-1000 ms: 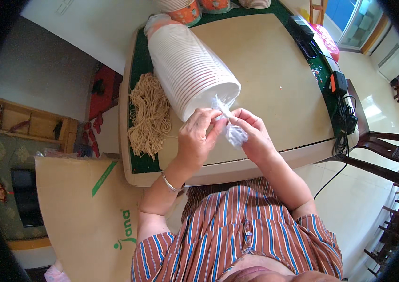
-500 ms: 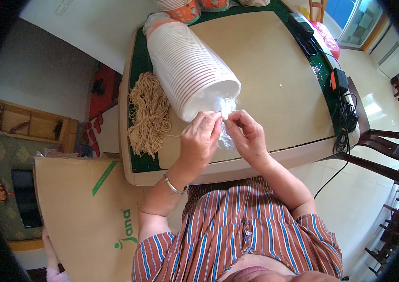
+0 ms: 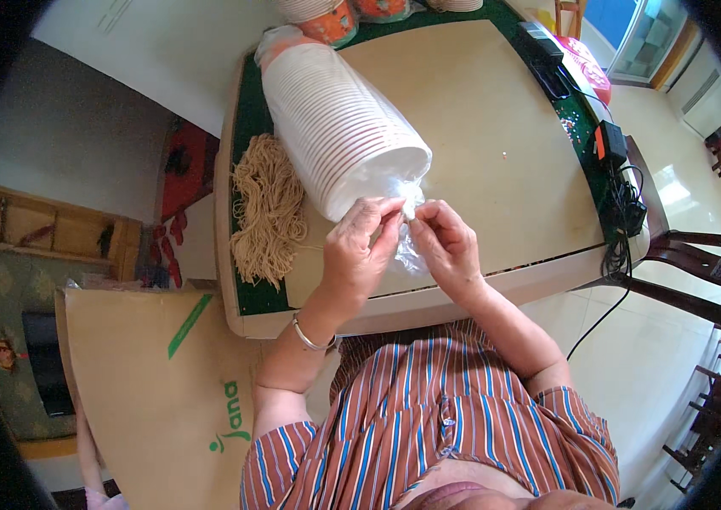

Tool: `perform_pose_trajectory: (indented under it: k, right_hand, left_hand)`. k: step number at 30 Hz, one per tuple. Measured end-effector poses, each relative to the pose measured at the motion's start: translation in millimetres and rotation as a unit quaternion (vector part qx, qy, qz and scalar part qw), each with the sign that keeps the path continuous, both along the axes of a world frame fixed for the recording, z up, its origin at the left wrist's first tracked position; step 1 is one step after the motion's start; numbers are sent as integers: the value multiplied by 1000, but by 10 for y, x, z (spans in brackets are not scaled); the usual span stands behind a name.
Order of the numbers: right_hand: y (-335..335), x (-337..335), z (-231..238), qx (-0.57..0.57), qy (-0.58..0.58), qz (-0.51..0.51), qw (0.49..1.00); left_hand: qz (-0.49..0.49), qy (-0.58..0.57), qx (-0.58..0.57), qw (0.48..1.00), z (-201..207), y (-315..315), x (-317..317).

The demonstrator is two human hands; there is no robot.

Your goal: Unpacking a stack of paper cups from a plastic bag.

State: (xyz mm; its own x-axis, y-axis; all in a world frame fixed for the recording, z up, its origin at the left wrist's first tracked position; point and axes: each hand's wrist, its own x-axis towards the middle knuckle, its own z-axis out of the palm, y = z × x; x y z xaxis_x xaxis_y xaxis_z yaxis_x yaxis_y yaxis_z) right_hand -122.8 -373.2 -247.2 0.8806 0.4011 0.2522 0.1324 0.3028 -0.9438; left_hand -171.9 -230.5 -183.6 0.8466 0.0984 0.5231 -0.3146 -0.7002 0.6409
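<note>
A long stack of white paper tubs (image 3: 335, 119) lies tilted on the table inside a clear plastic bag (image 3: 410, 255), its open end toward me. The bag is gathered to a narrow neck just past the rims, with a crumpled tail below. My left hand (image 3: 362, 251) is closed, thumb and fingers pinched at the left of this neck. Close against it from the right, my right hand (image 3: 447, 251) pinches too. Left of the tubs lies a loose bundle of beige string (image 3: 267, 208). One thin strand leads from it toward my left hand; whether the fingertips hold string is too small to tell.
More tubs with orange patterns (image 3: 331, 24) stand at the table's far edge. Black adapters and cables (image 3: 620, 191) lie along the right edge. A big cardboard sheet (image 3: 148, 382) leans at the lower left, with another person's arm (image 3: 88, 450) beside it. Dark wooden chairs (image 3: 701, 280) stand right.
Both hands keep pinching at the bag's neck, with only small finger shifts. The whole view has moved slightly; the tubs and string lie much as before.
</note>
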Motion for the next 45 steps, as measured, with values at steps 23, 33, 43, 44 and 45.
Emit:
perform_pose_trajectory:
  k: [23, 33, 43, 44, 45]
  right_hand:
    - [18, 89, -118, -26, -152, -21, 988]
    - [21, 108, 162, -210, -399, -194, 871]
    - [74, 94, 22, -109, -150, -145, 972]
    - [70, 102, -4, -104, -134, -135, 976]
    - [59, 113, -35, -101, -117, -126, 980]
  left_hand:
    - [-42, 158, -195, 967, -158, 132, 85]
    - [34, -10, 141, 989, -64, -16, 114]
    - [27, 15, 151, 988, -51, -51, 140]
    - [28, 15, 151, 988, -69, -43, 138]
    - [34, 8, 121, 992, -99, -41, 149]
